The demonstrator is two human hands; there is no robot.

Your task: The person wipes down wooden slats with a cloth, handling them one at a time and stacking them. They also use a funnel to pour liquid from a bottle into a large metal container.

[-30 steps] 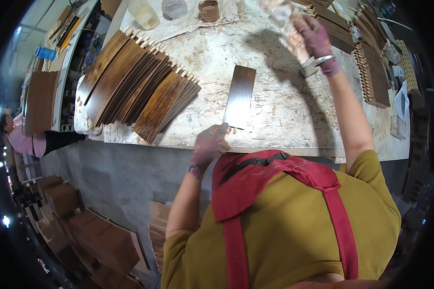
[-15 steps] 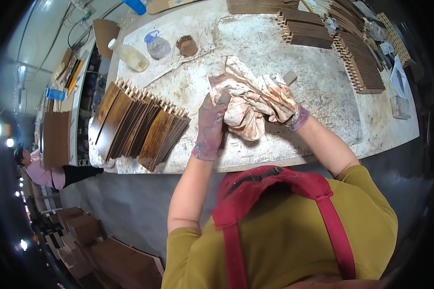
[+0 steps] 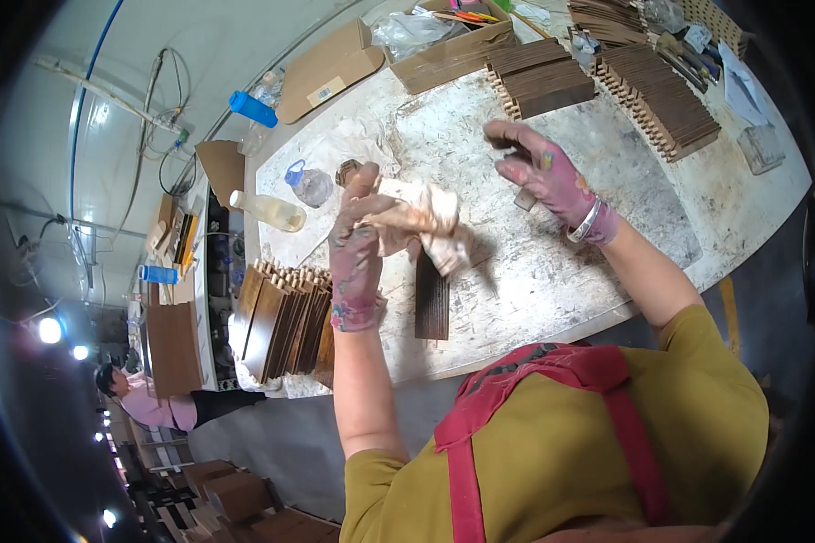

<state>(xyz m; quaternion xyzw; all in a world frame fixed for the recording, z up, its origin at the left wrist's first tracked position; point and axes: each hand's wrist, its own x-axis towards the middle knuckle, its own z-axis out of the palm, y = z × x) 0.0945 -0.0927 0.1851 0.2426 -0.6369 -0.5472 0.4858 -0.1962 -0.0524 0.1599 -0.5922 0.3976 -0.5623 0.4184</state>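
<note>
My left hand [image 3: 357, 258], in a stained purple patterned glove, grips a crumpled white cloth [image 3: 417, 215] with brown smears. Beneath the cloth, a dark brown wooden slat [image 3: 432, 303] lies on the worktable, its far end covered. My right hand [image 3: 552, 181], gloved the same way, is raised to the right of the cloth, fingers bent and apart, holding nothing. Under its fingers a small greyish block [image 3: 523, 199] sits on the tabletop. Left of my left hand stands a row of glossy brown slats [image 3: 281, 321] with pale pegs at their ends, partly hidden by my arm.
A bottle of yellowish liquid [image 3: 267, 211], a clear jug with a blue handle [image 3: 312, 185] and a small brown container [image 3: 346, 170] stand at the far left. Stacked dark slats [image 3: 543, 77] and a cardboard box [image 3: 453, 54] line the back. Another person [image 3: 154, 403] is at left.
My right hand has let go of the cloth and moved away from it. My left hand has shifted with the cloth, uncovering more of the dark slat. The view has also shifted.
</note>
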